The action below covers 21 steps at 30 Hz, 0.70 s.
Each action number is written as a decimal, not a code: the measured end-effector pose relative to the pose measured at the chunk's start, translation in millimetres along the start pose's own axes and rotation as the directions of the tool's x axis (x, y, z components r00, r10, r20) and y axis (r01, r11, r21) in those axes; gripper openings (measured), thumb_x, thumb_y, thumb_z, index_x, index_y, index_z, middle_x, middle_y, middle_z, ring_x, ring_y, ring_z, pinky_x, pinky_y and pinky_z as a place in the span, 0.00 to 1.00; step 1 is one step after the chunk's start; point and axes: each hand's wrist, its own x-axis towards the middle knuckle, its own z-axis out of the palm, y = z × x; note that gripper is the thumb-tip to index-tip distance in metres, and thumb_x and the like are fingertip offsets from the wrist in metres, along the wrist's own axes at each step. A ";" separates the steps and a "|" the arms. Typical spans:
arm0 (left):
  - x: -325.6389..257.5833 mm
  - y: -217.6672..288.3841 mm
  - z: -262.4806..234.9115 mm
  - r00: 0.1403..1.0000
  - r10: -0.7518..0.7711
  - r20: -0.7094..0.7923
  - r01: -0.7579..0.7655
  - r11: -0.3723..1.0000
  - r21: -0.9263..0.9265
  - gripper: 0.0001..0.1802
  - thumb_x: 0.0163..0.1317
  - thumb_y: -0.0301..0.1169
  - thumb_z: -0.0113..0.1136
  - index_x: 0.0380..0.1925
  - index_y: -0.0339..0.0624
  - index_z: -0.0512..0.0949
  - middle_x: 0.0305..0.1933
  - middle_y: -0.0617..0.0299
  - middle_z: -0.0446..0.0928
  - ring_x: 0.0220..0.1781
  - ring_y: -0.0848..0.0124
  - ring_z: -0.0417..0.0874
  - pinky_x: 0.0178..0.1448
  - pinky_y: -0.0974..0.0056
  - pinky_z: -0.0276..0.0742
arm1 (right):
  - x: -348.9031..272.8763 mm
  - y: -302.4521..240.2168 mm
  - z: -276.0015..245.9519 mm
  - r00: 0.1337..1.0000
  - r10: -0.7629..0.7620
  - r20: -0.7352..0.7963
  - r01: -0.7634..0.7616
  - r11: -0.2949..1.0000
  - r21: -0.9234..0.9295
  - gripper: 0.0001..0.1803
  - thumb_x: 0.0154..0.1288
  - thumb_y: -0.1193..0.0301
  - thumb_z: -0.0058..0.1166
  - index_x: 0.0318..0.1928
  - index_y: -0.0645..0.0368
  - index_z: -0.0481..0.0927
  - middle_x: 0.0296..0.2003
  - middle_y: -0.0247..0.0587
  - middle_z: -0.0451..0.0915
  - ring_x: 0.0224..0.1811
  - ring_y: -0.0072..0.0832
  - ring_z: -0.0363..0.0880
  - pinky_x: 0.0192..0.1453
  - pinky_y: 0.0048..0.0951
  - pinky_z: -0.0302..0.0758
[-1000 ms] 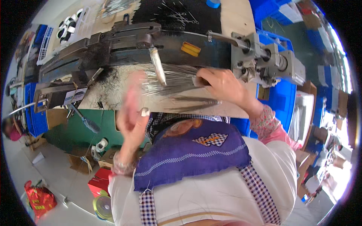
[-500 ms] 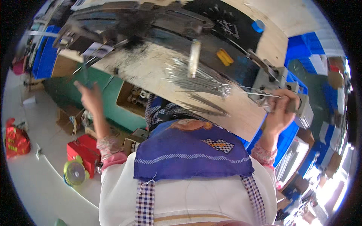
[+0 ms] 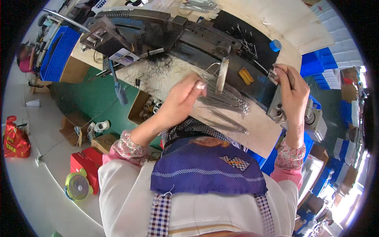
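Observation:
My left hand (image 3: 181, 98) is over the wooden bench top, its fingers curled together and the thumb forward. What lies in its pinch, if anything, is hidden. Just beyond it are a heap of thin metal wires (image 3: 233, 100) and an upright pale metal bar (image 3: 223, 75). At the right end of the machine, my right hand (image 3: 293, 85) is raised with thumb and forefinger closed at the end of a thin metal rod (image 3: 260, 66). A small silver metal piece (image 3: 272, 74) shows by those fingertips. The long dark machine (image 3: 158, 25) runs across the bench.
On the machine bed lies a yellow block (image 3: 246, 76), with a blue round cap (image 3: 275, 45) behind it. A grey-handled lever (image 3: 119, 93) hangs at the left front. An open carton (image 3: 136, 106) of ring-shaped parts sits below the bench. Blue bins (image 3: 318, 61) stand at the right.
My left hand has swung from the lever at the left to above the bench by the wires. My right hand has moved up and away from the grey block to the rod's end.

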 end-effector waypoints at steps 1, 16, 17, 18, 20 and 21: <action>0.7 -13.9 6.1 0.993 0.018 -0.120 -0.030 0.995 -0.093 0.11 0.73 0.34 0.43 0.39 0.38 0.71 0.36 0.63 0.70 0.35 0.74 0.73 0.43 0.69 0.74 | 3.4 7.3 -5.8 1.000 -0.003 -0.001 0.003 1.000 -0.011 0.07 0.64 0.75 0.55 0.39 0.64 0.82 0.30 0.40 0.81 0.30 0.23 0.79 0.37 0.23 0.74; 40.7 32.2 -50.6 0.970 0.030 0.240 0.224 -0.484 -0.846 0.14 0.73 0.37 0.43 0.42 0.36 0.70 0.24 0.67 0.62 0.12 0.83 0.54 0.12 0.77 0.47 | 7.4 33.0 18.3 0.825 -0.472 0.310 0.565 0.707 -0.426 0.16 0.49 0.77 0.56 0.42 0.58 0.79 0.31 0.36 0.74 0.38 0.33 0.77 0.37 0.31 0.78; 27.1 18.5 -45.0 0.991 -0.087 0.105 0.083 -0.222 -0.972 0.14 0.72 0.36 0.45 0.41 0.36 0.72 0.22 0.66 0.64 0.12 0.83 0.56 0.13 0.77 0.48 | 5.8 32.3 18.8 0.827 -0.463 0.319 0.559 0.740 -0.375 0.15 0.49 0.77 0.56 0.42 0.58 0.79 0.30 0.36 0.74 0.38 0.34 0.76 0.37 0.30 0.78; 13.2 9.0 -41.5 0.986 -0.155 -0.060 -0.049 0.073 -0.996 0.14 0.71 0.35 0.47 0.40 0.35 0.74 0.21 0.65 0.66 0.13 0.83 0.58 0.14 0.77 0.50 | 8.1 31.2 17.5 0.851 -0.439 0.290 0.522 0.772 -0.363 0.14 0.50 0.75 0.55 0.40 0.59 0.78 0.30 0.40 0.74 0.37 0.37 0.77 0.38 0.33 0.78; -2.0 -2.2 -36.6 0.991 -0.053 -0.126 -0.029 0.819 -0.572 0.11 0.67 0.33 0.53 0.35 0.37 0.80 0.21 0.64 0.73 0.17 0.81 0.67 0.17 0.73 0.58 | 35.7 37.2 25.2 0.873 -0.412 0.260 0.487 0.751 -0.446 0.12 0.51 0.74 0.55 0.39 0.59 0.78 0.31 0.42 0.74 0.38 0.39 0.77 0.39 0.35 0.78; 12.0 24.4 -17.3 0.997 0.052 -0.059 -0.064 0.968 -0.244 0.10 0.63 0.32 0.58 0.30 0.37 0.83 0.23 0.61 0.78 0.20 0.77 0.72 0.22 0.68 0.65 | 50.0 42.2 32.6 0.876 -0.404 0.265 0.482 0.708 -0.516 0.11 0.53 0.73 0.55 0.39 0.60 0.78 0.32 0.45 0.75 0.38 0.41 0.78 0.39 0.37 0.78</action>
